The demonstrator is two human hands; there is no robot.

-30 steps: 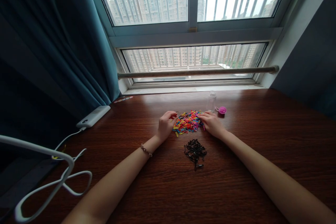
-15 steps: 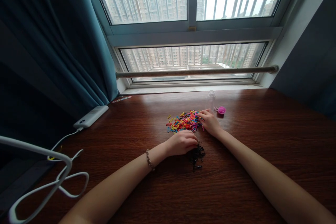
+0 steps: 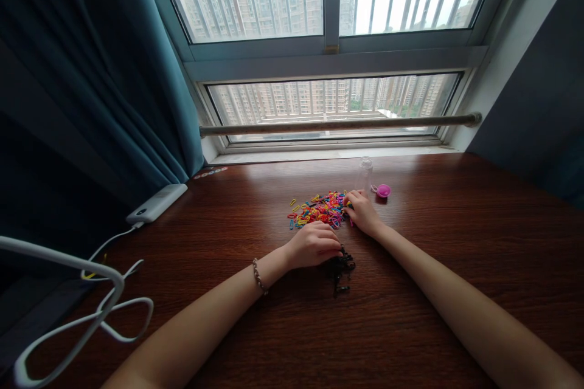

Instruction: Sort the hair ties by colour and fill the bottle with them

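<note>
A loose heap of small plastic clips (image 3: 319, 210), shaped like safety pins, lies on the table in red, yellow, blue, pink and other colours. My right hand (image 3: 362, 213) is at the heap's right edge, fingers bent down and drawn together among the clips. What its fingertips pinch is too small to make out. Nearer to me, a smaller pile of black clips (image 3: 342, 276) lies apart from the coloured heap. My left hand (image 3: 314, 245), with a bracelet (image 3: 259, 276) on its wrist, curls over that pile's upper left side. Its fingertips are partly hidden.
Behind my right hand stands a clear bottle (image 3: 364, 173), with a pink cap (image 3: 383, 191) on the table beside it. At the left lie a white power bank (image 3: 157, 202) and a looped white cable (image 3: 116, 282). A window and a rail (image 3: 337, 126) are beyond the wooden table (image 3: 433, 206).
My right hand's fingers have bent downward and closer together at the coloured heap. My left hand has barely moved over the black clips. The whole view has shifted slightly.
</note>
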